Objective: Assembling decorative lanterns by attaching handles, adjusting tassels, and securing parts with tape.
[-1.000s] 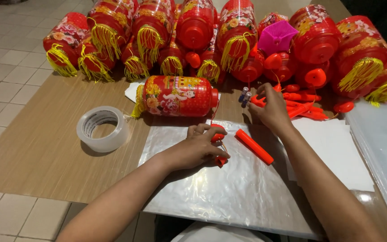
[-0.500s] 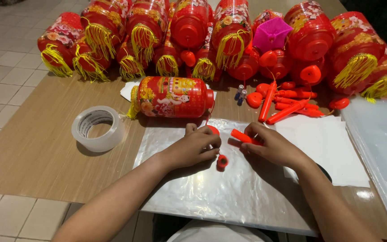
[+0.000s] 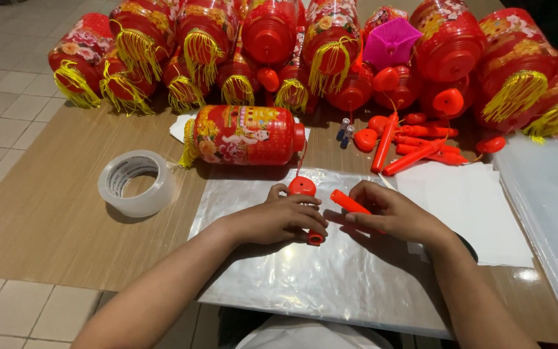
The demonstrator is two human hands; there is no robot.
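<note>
A short orange plastic rod [image 3: 350, 202] is pinched in the grip of the right hand [image 3: 395, 216], just below the lying red lantern [image 3: 243, 134]. It looks light, stiff and smooth, best held mid-shaft. A small red cap [image 3: 316, 238] is enclosed by the left hand [image 3: 279, 220].

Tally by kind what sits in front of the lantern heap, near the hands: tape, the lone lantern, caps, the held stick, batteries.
tape roll: 1
lantern lying on its side: 1
red caps by the left hand: 2
red stick in the right hand: 1
small batteries: 2
Total: 7
</note>
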